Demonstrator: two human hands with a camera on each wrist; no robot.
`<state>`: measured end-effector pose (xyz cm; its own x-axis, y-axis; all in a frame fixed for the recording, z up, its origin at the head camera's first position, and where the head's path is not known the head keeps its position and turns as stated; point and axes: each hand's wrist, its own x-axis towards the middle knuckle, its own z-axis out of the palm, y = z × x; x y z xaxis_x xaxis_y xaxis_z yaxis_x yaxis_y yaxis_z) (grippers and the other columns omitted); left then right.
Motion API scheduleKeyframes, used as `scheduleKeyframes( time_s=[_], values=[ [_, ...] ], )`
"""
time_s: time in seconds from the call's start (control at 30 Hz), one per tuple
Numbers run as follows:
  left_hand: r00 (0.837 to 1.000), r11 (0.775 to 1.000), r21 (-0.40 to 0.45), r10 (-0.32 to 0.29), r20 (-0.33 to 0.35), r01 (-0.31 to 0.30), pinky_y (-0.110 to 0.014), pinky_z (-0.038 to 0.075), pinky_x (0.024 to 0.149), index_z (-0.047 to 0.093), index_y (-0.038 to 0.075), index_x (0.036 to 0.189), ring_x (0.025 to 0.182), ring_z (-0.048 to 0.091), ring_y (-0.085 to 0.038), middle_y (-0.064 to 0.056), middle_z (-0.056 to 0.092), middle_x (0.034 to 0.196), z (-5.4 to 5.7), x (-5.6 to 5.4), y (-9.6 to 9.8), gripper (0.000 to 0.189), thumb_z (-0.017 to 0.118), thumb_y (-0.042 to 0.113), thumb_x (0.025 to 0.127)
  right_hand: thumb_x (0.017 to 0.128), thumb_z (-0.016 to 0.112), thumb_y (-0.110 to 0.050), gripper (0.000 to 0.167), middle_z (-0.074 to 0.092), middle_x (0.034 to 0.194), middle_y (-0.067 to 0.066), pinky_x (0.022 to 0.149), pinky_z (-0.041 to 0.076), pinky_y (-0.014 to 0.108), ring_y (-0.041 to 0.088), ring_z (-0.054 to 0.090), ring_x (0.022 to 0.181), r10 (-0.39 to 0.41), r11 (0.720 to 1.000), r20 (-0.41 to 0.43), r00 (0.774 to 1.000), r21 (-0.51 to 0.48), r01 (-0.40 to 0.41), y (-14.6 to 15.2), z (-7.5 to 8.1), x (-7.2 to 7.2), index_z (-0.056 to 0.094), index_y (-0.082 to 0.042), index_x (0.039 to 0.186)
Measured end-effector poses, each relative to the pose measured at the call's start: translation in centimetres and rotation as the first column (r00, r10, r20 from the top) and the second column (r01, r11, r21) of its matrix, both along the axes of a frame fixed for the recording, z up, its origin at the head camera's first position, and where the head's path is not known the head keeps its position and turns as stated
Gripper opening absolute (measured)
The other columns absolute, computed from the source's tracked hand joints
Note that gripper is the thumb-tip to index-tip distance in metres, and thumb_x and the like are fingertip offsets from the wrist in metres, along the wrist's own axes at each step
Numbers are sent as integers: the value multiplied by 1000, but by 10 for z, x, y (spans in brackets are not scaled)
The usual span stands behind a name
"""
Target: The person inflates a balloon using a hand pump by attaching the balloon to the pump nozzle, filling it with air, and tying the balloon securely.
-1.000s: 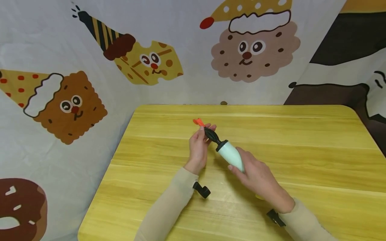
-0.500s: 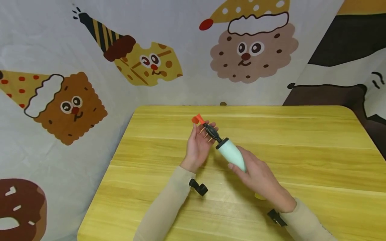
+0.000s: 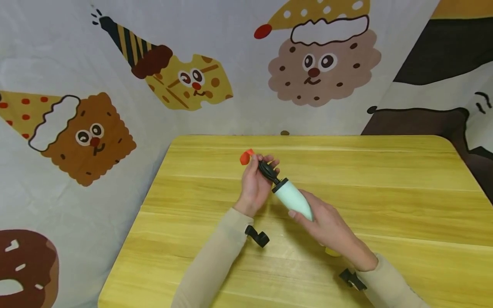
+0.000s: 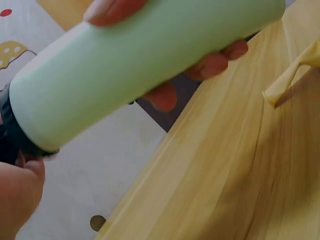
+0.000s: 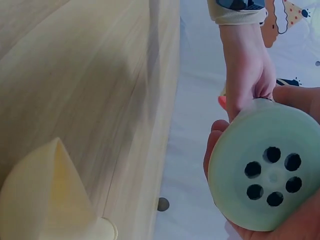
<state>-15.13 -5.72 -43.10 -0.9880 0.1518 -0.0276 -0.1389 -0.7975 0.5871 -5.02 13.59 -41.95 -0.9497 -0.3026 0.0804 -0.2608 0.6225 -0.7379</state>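
A mint-green hand balloon pump (image 3: pixel 292 199) with a black nozzle (image 3: pixel 266 170) slants up and left above the table. My right hand (image 3: pixel 331 222) grips its green barrel from the right, thumb along the near side. On the nozzle's tip sits an orange-red balloon (image 3: pixel 245 157), limp and bent to the left. My left hand (image 3: pixel 256 184) pinches the balloon's neck at the nozzle between thumb and fingers, hiding that joint. In the left wrist view the barrel (image 4: pixel 125 65) fills the top; the right wrist view shows the pump's holed end (image 5: pixel 273 177).
A yellow balloon (image 3: pixel 332 251) lies on the wooden table (image 3: pixel 185 214) beneath my right hand, mostly covered in the head view. The right wrist view shows this yellow balloon (image 5: pixel 50 195) closer. A cloth with cartoon biscuits (image 3: pixel 246 115) hangs behind the table.
Half a second ago my left hand lay open under the nozzle; now its thumb and fingers close on the red balloon's neck. The pump has shifted slightly left, and the balloon droops further left.
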Motion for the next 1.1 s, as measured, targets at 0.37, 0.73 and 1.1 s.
scheduleKeyframes(
  time_s=[0.37,0.73,1.1],
  values=[
    [998,997,77,25,51,-29,-28,47,77,50,19,96,87,54,-15,1,56,96,2,3,3,39,30,49,112,100,68,-44,66,70,110,14,67,55,36,18,64,82,2,1000,91,996,-30,0,-1,0,-4,50,-2,148],
    [989,990,-43,138,56,-136,-24,51,70,57,10,122,76,52,-12,0,55,88,-2,-6,2,37,38,40,112,101,67,-44,68,69,115,18,68,57,34,19,66,84,28,994,176,984,-107,-10,-14,2,-8,48,1,148],
    [996,997,11,75,43,-75,-23,47,66,51,17,98,76,51,-13,0,54,90,-5,-4,-3,31,36,40,113,102,65,-42,67,68,116,19,68,57,35,20,66,85,33,993,194,980,-122,-9,-16,1,-7,47,2,149]
  ],
)
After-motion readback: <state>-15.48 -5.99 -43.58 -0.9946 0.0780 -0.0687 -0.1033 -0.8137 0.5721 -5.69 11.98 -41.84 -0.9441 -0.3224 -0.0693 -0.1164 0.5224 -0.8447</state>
